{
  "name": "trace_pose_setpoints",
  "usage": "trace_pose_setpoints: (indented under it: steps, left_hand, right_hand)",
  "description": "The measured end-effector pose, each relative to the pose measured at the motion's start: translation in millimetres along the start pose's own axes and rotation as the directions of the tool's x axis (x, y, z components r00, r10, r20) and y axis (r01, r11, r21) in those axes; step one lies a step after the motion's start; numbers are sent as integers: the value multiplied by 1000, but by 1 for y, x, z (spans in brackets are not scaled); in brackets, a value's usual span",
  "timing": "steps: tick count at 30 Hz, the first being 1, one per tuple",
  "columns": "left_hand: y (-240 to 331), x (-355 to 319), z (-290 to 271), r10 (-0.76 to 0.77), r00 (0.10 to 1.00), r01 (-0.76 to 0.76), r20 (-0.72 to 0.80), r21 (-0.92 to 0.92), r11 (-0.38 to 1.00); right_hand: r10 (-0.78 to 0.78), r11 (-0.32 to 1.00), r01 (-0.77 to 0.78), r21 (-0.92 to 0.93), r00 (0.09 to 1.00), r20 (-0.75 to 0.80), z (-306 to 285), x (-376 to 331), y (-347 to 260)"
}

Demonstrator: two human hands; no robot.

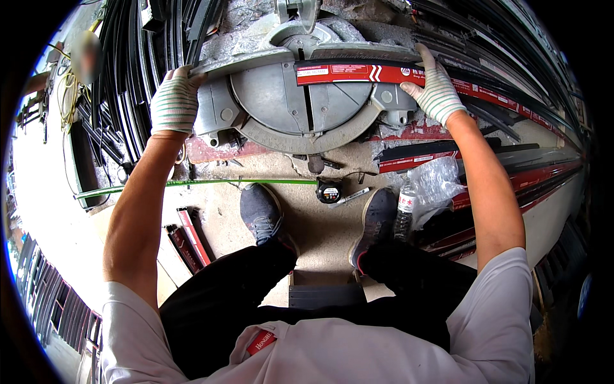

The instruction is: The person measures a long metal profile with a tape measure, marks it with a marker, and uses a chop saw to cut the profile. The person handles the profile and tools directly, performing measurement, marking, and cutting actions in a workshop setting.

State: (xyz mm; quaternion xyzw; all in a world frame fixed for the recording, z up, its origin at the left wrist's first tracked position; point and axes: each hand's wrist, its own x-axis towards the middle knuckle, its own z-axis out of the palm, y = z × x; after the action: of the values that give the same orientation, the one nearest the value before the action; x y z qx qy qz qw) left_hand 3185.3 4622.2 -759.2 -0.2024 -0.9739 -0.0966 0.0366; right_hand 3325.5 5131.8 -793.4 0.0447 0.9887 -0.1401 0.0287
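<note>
My left hand (175, 101), in a white glove with green stripes, is closed at the left end of the metal fence (246, 63) of a miter saw (268, 99). My right hand (439, 89), gloved the same way, grips a long black profile (345, 73) faced with red printed film. Its thumb presses the red face while the fingers reach over the back. The profile lies along the fence's right half and runs off to the right. Its left end sits just left of the slot in the round saw table. Part of the saw head (300, 9) shows above.
A tape measure (329, 191) lies by my feet, its green blade (249, 182) drawn out leftward, a marker (349, 197) beside it. Right of them are a water bottle (405, 208) and clear plastic wrap (437, 185). Black profiles (131, 77) are piled left; red-filmed ones (524, 182) lie right.
</note>
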Motion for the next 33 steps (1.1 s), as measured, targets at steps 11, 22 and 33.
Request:
trace_pose_setpoints:
  steps: [11, 22, 33]
  left_hand:
    - [-2, -1, -1, 1, 1000, -1, 9, -15, 1000]
    - [15, 22, -67, -9, 990, 32, 143, -161, 986]
    - [143, 135, -248, 331, 863, -455, -382, -306, 836]
  right_hand:
    - [5, 1000, -5, 10, 1000, 1, -2, -2, -4]
    - [63, 998, -65, 11, 992, 113, -17, 0, -10]
    - [47, 999, -46, -11, 988, 150, -40, -2, -21]
